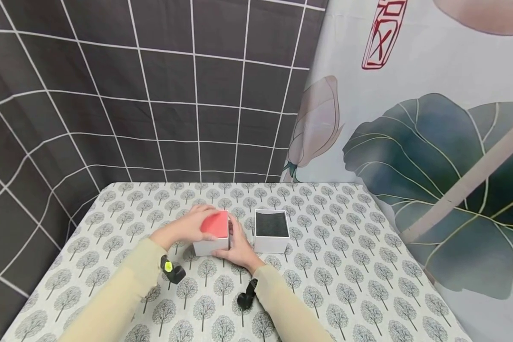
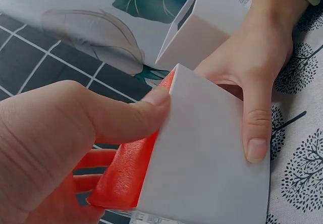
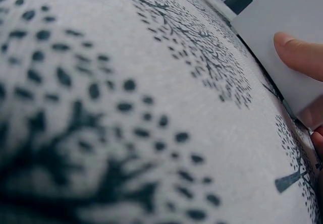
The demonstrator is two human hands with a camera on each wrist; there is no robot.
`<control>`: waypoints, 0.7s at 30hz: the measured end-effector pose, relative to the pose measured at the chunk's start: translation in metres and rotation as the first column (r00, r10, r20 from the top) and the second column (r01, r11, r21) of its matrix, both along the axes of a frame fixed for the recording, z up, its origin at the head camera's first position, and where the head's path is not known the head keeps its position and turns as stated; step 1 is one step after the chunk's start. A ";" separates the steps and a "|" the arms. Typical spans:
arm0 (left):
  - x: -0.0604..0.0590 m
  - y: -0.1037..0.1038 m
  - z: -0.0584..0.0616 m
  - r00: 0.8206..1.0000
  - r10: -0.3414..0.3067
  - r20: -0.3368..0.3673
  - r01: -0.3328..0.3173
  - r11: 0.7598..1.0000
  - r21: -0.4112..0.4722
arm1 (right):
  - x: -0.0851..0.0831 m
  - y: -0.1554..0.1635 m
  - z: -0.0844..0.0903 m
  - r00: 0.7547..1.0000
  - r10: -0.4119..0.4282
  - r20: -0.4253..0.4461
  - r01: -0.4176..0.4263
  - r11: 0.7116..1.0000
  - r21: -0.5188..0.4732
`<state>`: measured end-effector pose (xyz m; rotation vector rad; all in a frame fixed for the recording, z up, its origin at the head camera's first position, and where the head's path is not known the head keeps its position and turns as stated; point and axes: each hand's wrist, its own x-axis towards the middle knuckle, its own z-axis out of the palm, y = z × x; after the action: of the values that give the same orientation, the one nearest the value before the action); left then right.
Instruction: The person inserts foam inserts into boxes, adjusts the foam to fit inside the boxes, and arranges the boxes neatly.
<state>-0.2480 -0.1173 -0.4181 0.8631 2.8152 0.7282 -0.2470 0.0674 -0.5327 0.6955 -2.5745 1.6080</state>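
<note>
Near the frame centre, the left hand (image 1: pixel 187 229) and the right hand (image 1: pixel 238 247) clasp the red-topped white box (image 1: pixel 212 233) by opposite walls; it seems light, stiff cardboard, smooth-sided.

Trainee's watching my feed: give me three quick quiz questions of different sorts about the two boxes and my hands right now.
1. True or false: both hands hold the red-topped box.
2. The open box's lining is: A) black B) red C) white.
3. Which side of the red-topped box is the open box on?

Key:
1. True: left hand and right hand grip the red-topped box.
2. A: the open box has a black lining.
3. Its right, close beside it on the tree-print tablecloth.
</note>
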 end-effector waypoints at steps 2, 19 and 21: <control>-0.002 0.000 -0.002 1.000 0.001 0.004 -0.001 1.000 -0.003 | 0.000 0.000 0.000 1.000 -0.002 0.003 0.002 1.000 0.007; 0.002 -0.001 -0.020 0.996 0.081 -0.025 -0.076 0.987 0.142 | 0.001 -0.001 0.004 1.000 -0.004 0.028 0.003 1.000 0.011; 0.002 -0.005 -0.023 0.994 0.101 -0.035 -0.092 0.977 0.194 | 0.000 -0.001 0.003 0.999 -0.001 0.036 0.001 1.000 0.002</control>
<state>-0.2461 -0.1228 -0.4411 0.7824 2.8793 1.0210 -0.2473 0.0667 -0.5297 0.6708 -2.6016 1.6326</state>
